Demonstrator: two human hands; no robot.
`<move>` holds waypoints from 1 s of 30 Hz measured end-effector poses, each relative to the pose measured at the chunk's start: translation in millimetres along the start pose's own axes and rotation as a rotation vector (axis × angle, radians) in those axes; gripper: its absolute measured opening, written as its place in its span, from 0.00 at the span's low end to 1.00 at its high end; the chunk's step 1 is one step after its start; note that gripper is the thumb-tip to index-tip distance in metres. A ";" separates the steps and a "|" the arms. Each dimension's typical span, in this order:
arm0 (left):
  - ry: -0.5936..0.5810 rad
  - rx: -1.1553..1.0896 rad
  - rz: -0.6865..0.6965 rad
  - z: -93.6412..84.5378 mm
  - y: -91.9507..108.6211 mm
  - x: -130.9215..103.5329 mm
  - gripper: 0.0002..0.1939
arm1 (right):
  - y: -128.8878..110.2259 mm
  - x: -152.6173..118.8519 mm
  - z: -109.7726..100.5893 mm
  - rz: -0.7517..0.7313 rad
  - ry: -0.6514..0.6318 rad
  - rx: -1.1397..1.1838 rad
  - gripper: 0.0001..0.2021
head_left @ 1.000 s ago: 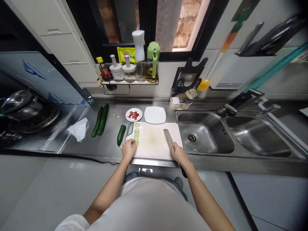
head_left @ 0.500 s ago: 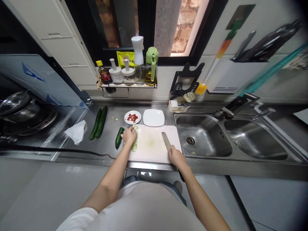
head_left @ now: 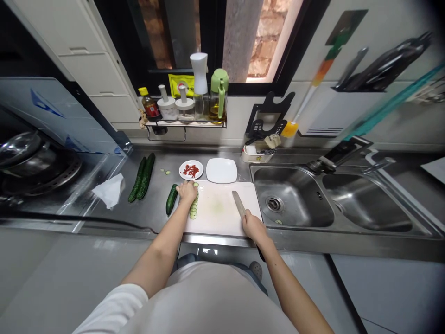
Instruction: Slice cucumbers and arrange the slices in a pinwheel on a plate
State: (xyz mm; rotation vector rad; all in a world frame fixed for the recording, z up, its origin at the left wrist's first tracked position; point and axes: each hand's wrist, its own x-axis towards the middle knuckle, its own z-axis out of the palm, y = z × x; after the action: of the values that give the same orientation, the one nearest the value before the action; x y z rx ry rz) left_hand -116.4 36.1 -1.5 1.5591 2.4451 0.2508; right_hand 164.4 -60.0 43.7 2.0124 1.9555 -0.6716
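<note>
My left hand [head_left: 187,191] is at the upper left of the white cutting board [head_left: 222,220], its fingers bent down over the top of a row of cucumber slices [head_left: 193,211]; what is under the fingertips is hidden. Just left of this hand lies a short piece of cucumber [head_left: 171,200] on the steel counter. My right hand [head_left: 254,227] is closed around a knife [head_left: 238,203], whose blade lies over the right part of the board and points up and left. Behind the board are an empty white plate [head_left: 221,170] and a small plate of chopped red pieces [head_left: 191,170].
Two whole cucumbers [head_left: 142,177] and a crumpled white cloth or tissue [head_left: 108,191] lie on the left of the counter. A double sink [head_left: 295,197] is at the right. Bottles stand on a wall rack [head_left: 187,123]. A pot [head_left: 29,155] sits far left.
My left hand has shifted slightly over the top of the slices, with its fingers drawn closer together. My right hand and the knife have hardly moved.
</note>
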 end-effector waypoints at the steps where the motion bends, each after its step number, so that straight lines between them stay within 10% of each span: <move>1: 0.001 -0.010 -0.005 0.0 0.0 0.7 0.16 | -0.1 0.1 -0.3 -0.002 -0.001 0.000 0.15; 12: -0.074 -0.342 0.012 -2.7 5.5 -13.4 0.11 | -1.3 1.8 -1.3 -0.011 0.004 0.016 0.15; 22: -0.360 -0.255 0.488 3.8 19.5 -34.8 0.11 | 0.3 3.6 0.6 -0.016 0.000 0.033 0.16; 30: -0.356 -0.112 0.758 3.5 32.7 -43.0 0.15 | 1.7 5.5 2.5 -0.008 0.004 0.016 0.15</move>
State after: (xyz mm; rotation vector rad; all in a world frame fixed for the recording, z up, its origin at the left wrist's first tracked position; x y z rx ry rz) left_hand -69.5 10.8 8.2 2.1837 1.4755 0.2018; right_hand 165.7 -56.5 38.6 2.0176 1.9678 -0.6879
